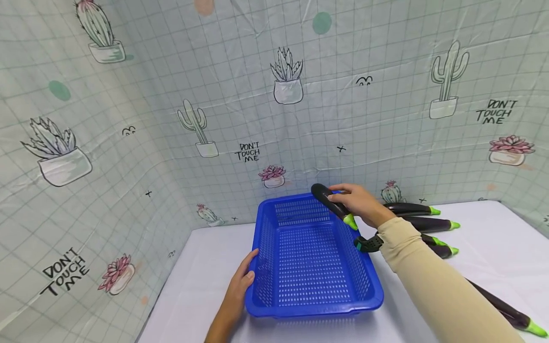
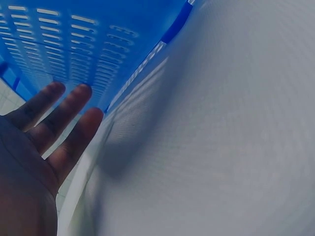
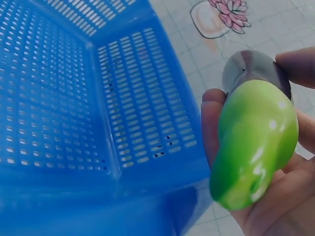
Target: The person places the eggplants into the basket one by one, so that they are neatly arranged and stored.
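A dark purple eggplant (image 1: pixel 332 202) with a bright green stem end (image 3: pixel 256 142) is gripped by my right hand (image 1: pixel 358 202), above the far right part of the blue basket (image 1: pixel 315 312). Its green end points toward me. In the right wrist view, fingers and thumb lie on either side of the eggplant. My left hand (image 1: pixel 238 288) is at the basket's left side. Seen from the left wrist, its fingers (image 2: pixel 69 118) are fairly straight, by the slotted outer wall (image 2: pixel 74 44); its thumb is not visible there. Within the basket, only the perforated floor and walls show.
Several eggplants (image 1: pixel 429 223) lie on the white table right of the basket, partly hidden by my right arm. Another eggplant (image 1: pixel 503 307) lies nearer, at the right. A patterned cloth (image 1: pixel 300 128) hangs behind the table and along its left side.
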Tool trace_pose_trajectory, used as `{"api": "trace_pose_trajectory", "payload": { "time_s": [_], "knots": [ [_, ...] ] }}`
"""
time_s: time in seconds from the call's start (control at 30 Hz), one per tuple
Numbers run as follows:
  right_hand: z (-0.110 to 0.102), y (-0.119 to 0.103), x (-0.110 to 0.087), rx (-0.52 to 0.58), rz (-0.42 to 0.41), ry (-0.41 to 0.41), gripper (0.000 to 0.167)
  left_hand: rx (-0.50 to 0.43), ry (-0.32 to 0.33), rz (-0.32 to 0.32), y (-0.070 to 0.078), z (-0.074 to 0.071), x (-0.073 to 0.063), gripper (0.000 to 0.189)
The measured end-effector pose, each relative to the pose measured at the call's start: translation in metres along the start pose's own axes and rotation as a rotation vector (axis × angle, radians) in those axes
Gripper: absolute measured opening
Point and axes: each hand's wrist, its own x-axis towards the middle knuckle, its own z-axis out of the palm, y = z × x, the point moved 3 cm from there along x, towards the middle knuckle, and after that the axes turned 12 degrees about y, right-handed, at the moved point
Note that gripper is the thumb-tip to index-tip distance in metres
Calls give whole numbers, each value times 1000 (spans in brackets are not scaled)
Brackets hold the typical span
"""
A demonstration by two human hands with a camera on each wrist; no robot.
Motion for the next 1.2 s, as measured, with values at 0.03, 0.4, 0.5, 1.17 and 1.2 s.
{"api": "trace_pose_trajectory", "payload": {
  "time_s": [0.03, 0.4, 0.5, 1.17, 1.2],
  "knots": [
    [1, 0, 1, 4, 4, 3, 56, 5, 3, 5, 0, -1, 0, 55],
    [7, 2, 7, -37, 21, -17, 56, -3, -5, -8, -2, -1, -2, 55],
    [9, 1, 10, -29, 22, -22, 56, -5, -2, -10, -3, -1, -1, 54],
    [40, -9, 27, -100, -24, -81, 51, -4, -7, -9, -3, -2, 0, 54],
    [40, -9, 27, -87, -21, -82, 51, -2, -6, -7, -3, -2, 0, 54]
  ]
}}
